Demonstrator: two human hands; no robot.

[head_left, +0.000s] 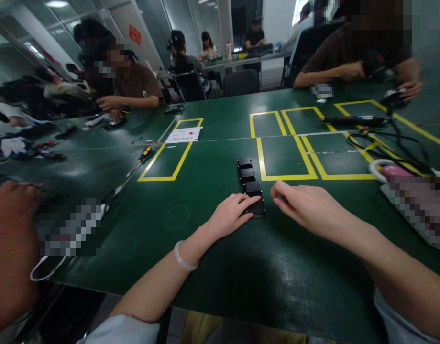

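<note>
Resting the left hand [229, 213] palm down, forearm slanting in from near left, with a pale bracelet [182, 258] round the wrist. Lying with the fingers over the left part of the nearest black block [256, 209], pointing the index finger rightward across its far part, setting the thumb low along its near side. Touching it; cannot tell whether clasping or merely resting. Holding the right hand [308, 203] with forearm slanting in from near right, fingers curled, thumb and index tips close together, just right of the block and apart from it. Cannot tell whether pinching anything small. Lining up on the green table [295, 296], far to near: three more black blocks [247, 173], then the nearest.
</note>
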